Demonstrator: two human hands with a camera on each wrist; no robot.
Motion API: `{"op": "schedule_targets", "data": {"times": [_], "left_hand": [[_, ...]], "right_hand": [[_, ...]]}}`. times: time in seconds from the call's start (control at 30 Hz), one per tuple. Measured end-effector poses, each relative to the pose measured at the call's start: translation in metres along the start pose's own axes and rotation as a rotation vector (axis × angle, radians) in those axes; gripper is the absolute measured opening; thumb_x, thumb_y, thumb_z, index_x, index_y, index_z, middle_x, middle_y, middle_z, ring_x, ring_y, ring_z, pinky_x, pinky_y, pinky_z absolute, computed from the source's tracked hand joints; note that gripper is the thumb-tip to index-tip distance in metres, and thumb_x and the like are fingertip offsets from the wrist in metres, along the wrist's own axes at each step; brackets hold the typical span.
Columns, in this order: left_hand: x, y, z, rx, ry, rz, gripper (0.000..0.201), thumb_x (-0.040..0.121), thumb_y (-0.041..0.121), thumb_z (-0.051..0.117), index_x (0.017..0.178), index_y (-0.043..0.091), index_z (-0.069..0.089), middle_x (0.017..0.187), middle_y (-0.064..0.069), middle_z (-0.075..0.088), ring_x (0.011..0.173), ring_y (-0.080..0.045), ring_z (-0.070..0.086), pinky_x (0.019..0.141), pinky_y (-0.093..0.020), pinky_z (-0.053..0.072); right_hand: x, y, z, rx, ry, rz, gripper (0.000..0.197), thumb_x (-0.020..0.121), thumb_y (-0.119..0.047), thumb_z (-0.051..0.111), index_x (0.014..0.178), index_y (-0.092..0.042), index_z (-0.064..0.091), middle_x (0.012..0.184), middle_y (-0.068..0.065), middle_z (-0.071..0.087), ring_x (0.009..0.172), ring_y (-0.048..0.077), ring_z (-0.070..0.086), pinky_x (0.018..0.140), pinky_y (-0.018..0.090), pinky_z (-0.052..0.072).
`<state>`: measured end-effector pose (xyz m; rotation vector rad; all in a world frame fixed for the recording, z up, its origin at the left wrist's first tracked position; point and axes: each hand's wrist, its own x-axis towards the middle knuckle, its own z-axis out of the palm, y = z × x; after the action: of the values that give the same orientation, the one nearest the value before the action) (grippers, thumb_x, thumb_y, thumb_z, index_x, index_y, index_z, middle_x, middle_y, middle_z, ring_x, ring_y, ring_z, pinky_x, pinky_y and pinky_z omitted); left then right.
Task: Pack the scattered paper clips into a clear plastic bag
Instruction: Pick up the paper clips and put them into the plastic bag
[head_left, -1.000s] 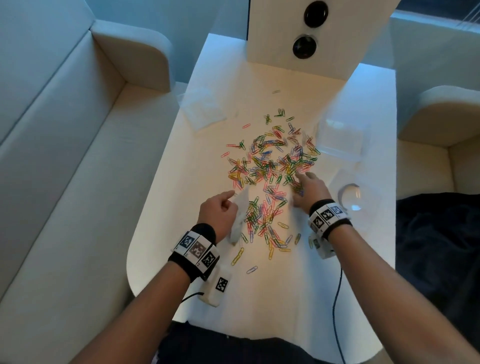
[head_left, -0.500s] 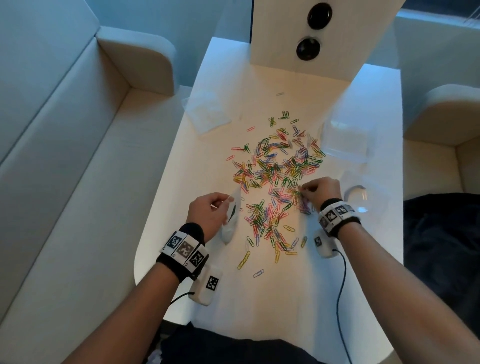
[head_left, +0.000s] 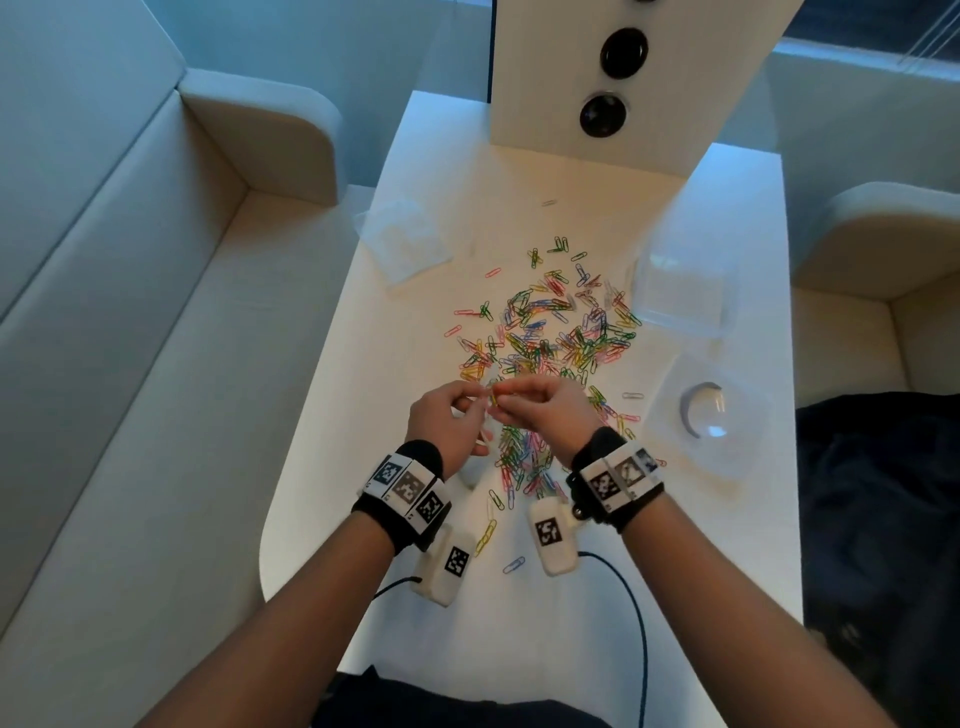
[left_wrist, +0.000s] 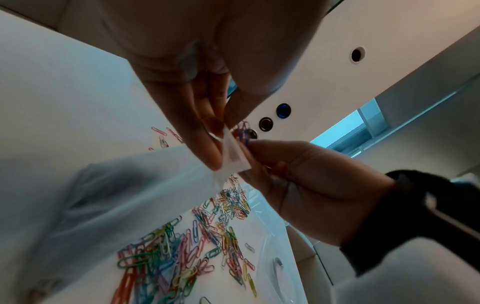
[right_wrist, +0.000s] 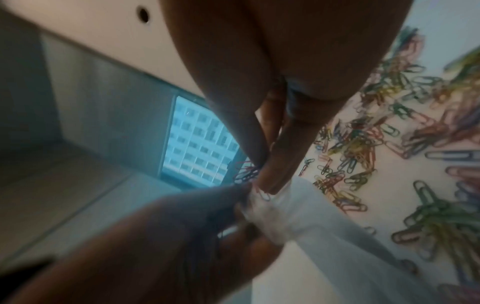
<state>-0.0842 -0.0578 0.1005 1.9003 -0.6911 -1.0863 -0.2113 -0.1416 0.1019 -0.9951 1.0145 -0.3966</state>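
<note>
While both hands hang just above the white table (head_left: 545, 649), I see the left hand (head_left: 449, 423) pinching the top edge of a clear plastic bag (left_wrist: 235, 158) between thumb and fingertips, so the bag droops from that pinch toward the tabletop. From the left wrist camera the bag's rim shows as a small folded white corner at the fingertips (left_wrist: 207, 148), with the rest of the film trailing down and left as a pale blur. My right hand (head_left: 550, 410) sits just beside the left, fingers pressed together on a small bunch of paper clips (left_wrist: 244, 131), held right at the bag's mouth and touching it. In the right wrist view the same bunch (right_wrist: 246, 172) pokes out past the fingertips, red and blue wire against the window behind; I cannot tell how many clips it holds.

The main scatter of coloured paper clips (head_left: 550, 332) lies on the table just beyond the hands, with a thinner strip (head_left: 519, 462) running back between my wrists and a few strays near the table's front edge. A second flat plastic bag (head_left: 402, 241) lies at the table's left edge, well apart from the pile. A clear tub (head_left: 680, 288) stands to the right of the pile, and a round clear lid (head_left: 706, 415) lies nearer me on the same side.
</note>
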Motion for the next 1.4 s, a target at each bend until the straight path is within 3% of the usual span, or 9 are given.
{"op": "schedule_targets", "data": {"times": [0.17, 0.37, 0.5, 0.63, 0.7, 0.8, 0.97, 1.23, 1.4], "left_hand": [[0.005, -0.003, 0.005, 0.096, -0.006, 0.053, 0.02, 0.095, 0.012, 0.06, 0.112, 0.011, 0.07, 0.09, -0.006, 0.069, 0.064, -0.02, 0.072, 0.064, -0.034, 0.063], [0.012, -0.001, 0.003, 0.112, -0.016, 0.042, 0.021, 0.095, 0.013, 0.061, 0.113, 0.013, 0.071, 0.102, -0.007, 0.072, 0.064, -0.018, 0.073, 0.068, -0.036, 0.063], [0.013, -0.004, 0.0, 0.092, -0.009, 0.045, 0.023, 0.095, 0.013, 0.061, 0.115, 0.012, 0.071, 0.102, -0.007, 0.073, 0.061, -0.014, 0.071, 0.061, -0.023, 0.06], [0.018, -0.007, -0.004, 0.075, 0.018, 0.037, 0.022, 0.094, 0.014, 0.061, 0.113, 0.015, 0.072, 0.095, 0.001, 0.073, 0.055, -0.001, 0.066, 0.056, -0.013, 0.054], [0.02, -0.01, -0.006, 0.057, 0.023, 0.025, 0.022, 0.094, 0.015, 0.062, 0.114, 0.016, 0.072, 0.095, 0.001, 0.072, 0.057, -0.002, 0.067, 0.056, -0.014, 0.055], [0.02, -0.016, -0.009, 0.044, 0.017, 0.012, 0.024, 0.094, 0.018, 0.062, 0.116, 0.017, 0.072, 0.103, -0.003, 0.072, 0.073, -0.012, 0.071, 0.064, -0.026, 0.062], [0.021, -0.027, -0.015, 0.03, 0.015, 0.011, 0.023, 0.094, 0.019, 0.063, 0.115, 0.017, 0.073, 0.1, -0.001, 0.073, 0.079, -0.019, 0.073, 0.072, -0.042, 0.063], [0.02, -0.033, -0.022, 0.015, 0.023, 0.016, 0.021, 0.093, 0.018, 0.063, 0.111, 0.023, 0.074, 0.098, 0.004, 0.073, 0.083, -0.017, 0.073, 0.074, -0.041, 0.063], [0.019, -0.032, -0.021, 0.027, 0.011, 0.013, 0.021, 0.094, 0.018, 0.063, 0.111, 0.023, 0.073, 0.1, 0.004, 0.073, 0.084, -0.017, 0.072, 0.074, -0.041, 0.063]], "right_hand": [[0.005, 0.001, 0.011, -0.66, 0.101, -0.062, 0.024, 0.092, 0.001, 0.053, 0.105, -0.006, 0.072, 0.093, 0.011, 0.073, 0.082, 0.019, 0.07, 0.078, 0.031, 0.06], [0.011, -0.009, 0.014, -1.073, -0.009, -0.143, 0.019, 0.087, -0.005, 0.063, 0.1, -0.01, 0.075, 0.088, 0.005, 0.075, 0.079, 0.015, 0.07, 0.084, 0.031, 0.057], [0.015, -0.017, 0.003, -0.906, -0.143, -0.124, 0.019, 0.088, 0.0, 0.063, 0.099, -0.009, 0.076, 0.091, 0.0, 0.073, 0.073, 0.005, 0.069, 0.077, 0.026, 0.06], [0.021, -0.032, -0.016, -0.575, -0.299, -0.051, 0.021, 0.089, 0.006, 0.059, 0.103, -0.002, 0.072, 0.101, 0.007, 0.073, 0.087, 0.012, 0.073, 0.072, 0.026, 0.06], [0.035, -0.038, -0.033, -0.552, -0.14, -0.129, 0.02, 0.09, 0.003, 0.059, 0.101, -0.006, 0.072, 0.102, 0.008, 0.072, 0.089, 0.017, 0.072, 0.075, 0.029, 0.061], [0.085, -0.044, -0.075, -1.022, 0.227, -0.234, 0.039, 0.089, -0.004, 0.058, 0.125, -0.02, 0.06, 0.134, 0.006, 0.056, 0.111, 0.02, 0.062, 0.095, 0.033, 0.052], [0.162, -0.037, -0.124, -1.457, 0.245, -0.052, 0.081, 0.079, 0.003, 0.066, 0.148, -0.02, 0.03, 0.159, 0.01, 0.014, 0.141, 0.038, 0.029, 0.107, 0.052, 0.039], [0.183, -0.014, -0.136, -1.566, 0.286, -0.017, 0.042, 0.089, -0.007, 0.05, 0.131, -0.004, 0.042, 0.133, 0.019, 0.039, 0.123, 0.039, 0.043, 0.103, 0.05, 0.042], [0.167, -0.005, -0.126, -1.632, 0.313, -0.053, 0.037, 0.087, -0.008, 0.063, 0.121, 0.001, 0.055, 0.121, 0.017, 0.051, 0.108, 0.034, 0.056, 0.092, 0.04, 0.052]]}}
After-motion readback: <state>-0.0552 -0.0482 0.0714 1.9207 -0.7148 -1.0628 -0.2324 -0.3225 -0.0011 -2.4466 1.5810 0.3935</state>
